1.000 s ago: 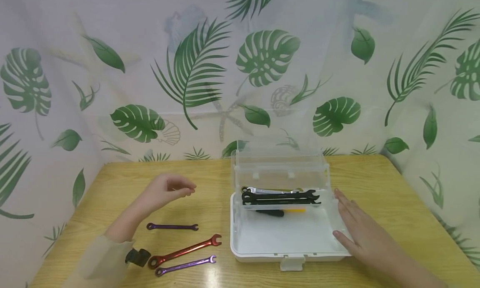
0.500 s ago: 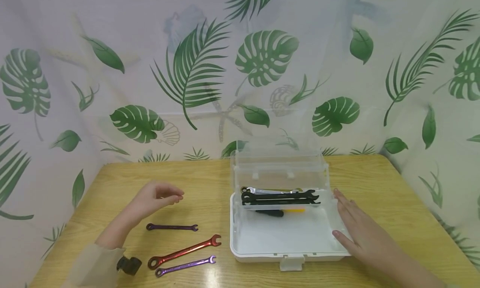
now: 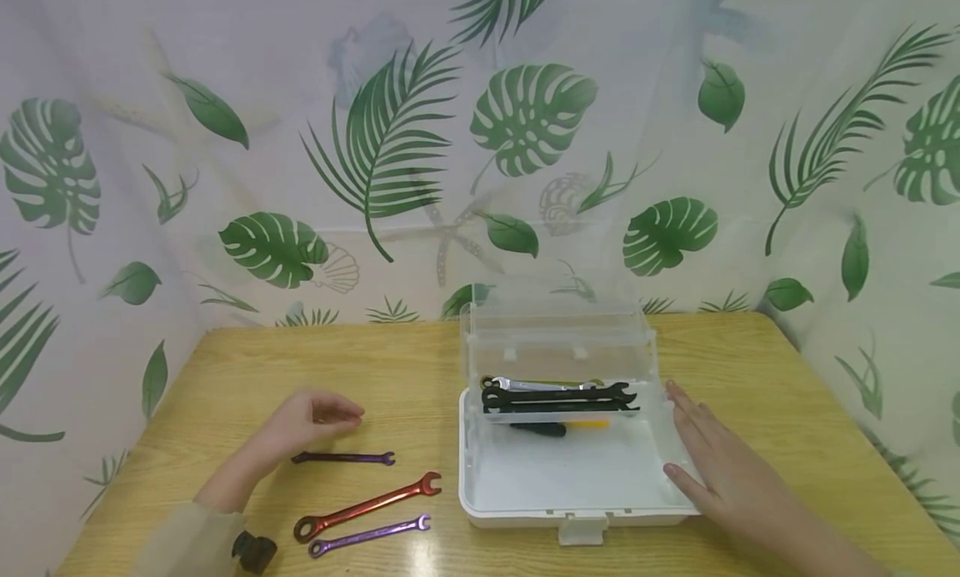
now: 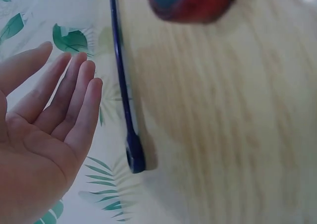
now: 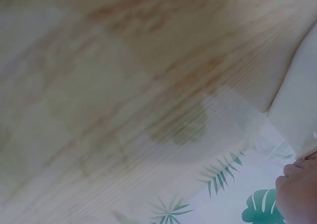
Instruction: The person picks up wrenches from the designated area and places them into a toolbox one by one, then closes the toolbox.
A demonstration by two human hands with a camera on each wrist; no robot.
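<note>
The left hand (image 3: pixel 311 417) hovers just above the dark purple wrench (image 3: pixel 342 458), fingers loose and holding nothing. Right of that wrench sits the open white box (image 3: pixel 570 485) — the right hand (image 3: pixel 712 469) rests flat against its right wall, fingers straight.

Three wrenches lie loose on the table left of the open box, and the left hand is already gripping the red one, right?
Not quite. The left hand grips nothing: in the head view it hovers open beside the dark purple wrench, while the red wrench lies untouched.
</note>
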